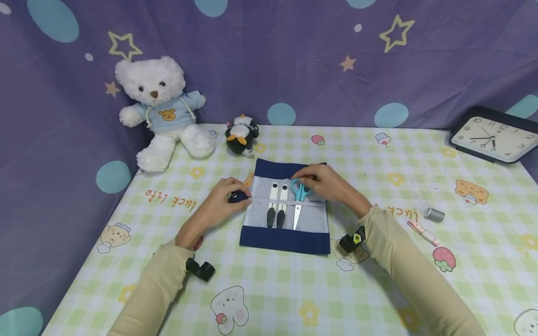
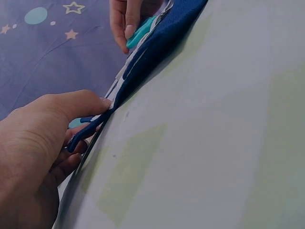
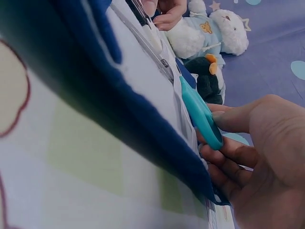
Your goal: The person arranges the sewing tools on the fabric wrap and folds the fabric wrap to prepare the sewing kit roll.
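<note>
A navy and grey fabric tool roll [image 1: 285, 241] lies spread flat on the table, with a grey elastic band across its middle. Two slim white tools with black ends [image 1: 272, 205] sit side by side under the band. To their right are scissors [image 1: 297, 210] with turquoise handles, blades pointing toward the person and passing under the band. My right hand [image 1: 325, 181] pinches the scissors' handle between thumb and finger. With thumb and fingers, my left hand [image 1: 222, 198] pinches the roll's left edge beside a navy snap tab [image 1: 237, 196].
On the right lie a grey thread spool [image 1: 435, 214] and a slim pink-and-white tool [image 1: 423, 233]. A black-framed clock [image 1: 495, 135] stands at the back right. A white teddy bear [image 1: 161, 109] and a penguin plush [image 1: 241, 135] sit at the back left, before a purple curtain.
</note>
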Demonstrator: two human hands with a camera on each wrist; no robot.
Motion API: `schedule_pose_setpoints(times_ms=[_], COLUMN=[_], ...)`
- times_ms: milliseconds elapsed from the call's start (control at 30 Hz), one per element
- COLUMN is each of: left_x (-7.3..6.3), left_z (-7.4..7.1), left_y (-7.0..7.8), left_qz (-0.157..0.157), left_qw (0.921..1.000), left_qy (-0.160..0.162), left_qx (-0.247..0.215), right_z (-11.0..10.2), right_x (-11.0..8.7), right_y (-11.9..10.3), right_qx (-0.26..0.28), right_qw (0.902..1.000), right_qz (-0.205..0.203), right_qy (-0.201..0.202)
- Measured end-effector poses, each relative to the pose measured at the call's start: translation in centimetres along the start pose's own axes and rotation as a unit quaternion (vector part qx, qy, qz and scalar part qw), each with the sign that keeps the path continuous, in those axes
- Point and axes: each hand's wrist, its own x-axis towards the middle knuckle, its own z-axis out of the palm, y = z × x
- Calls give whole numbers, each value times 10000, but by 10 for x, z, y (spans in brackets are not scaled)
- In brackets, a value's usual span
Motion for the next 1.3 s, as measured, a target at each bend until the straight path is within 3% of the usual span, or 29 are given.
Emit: schedule_pose_setpoints(times_ms=[767,1300], left_x=[0,0], left_z=[-1,0], left_y=[1,0], left_qz=[31,13], left_qw=[10000,10000], left_qy=[2,-6], left_qx=[16,34], right_z=[7,9], right_x=[0,-2], right_y=[1,0], right_qx=[-434,-513], right_qw=[9985,9982], right_qz=[-338,-318], right_qy=[5,42])
